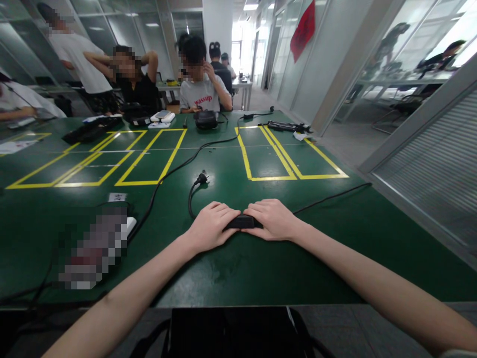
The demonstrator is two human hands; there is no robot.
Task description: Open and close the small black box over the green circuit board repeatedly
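A black power adapter [241,222] lies low over the green table, between my two hands. My left hand [214,223] has its fingers closed round the adapter's left end. Round the right end my right hand [274,219] is closed in the same way. From the left side a thick black cord curves up to a black plug [202,178] with metal prongs, which rests on the table. A thinner black cable [331,198] runs from the right side toward the table's right edge. My palms hide both ends of the adapter.
The green table [238,278] bears yellow tape rectangles [272,178]. A blurred-out object [97,248] lies at the left, and a long black cable [179,166] crosses the table. Black folded gear [286,127] and a black case [205,120] are at the back. Several people sit or stand beyond.
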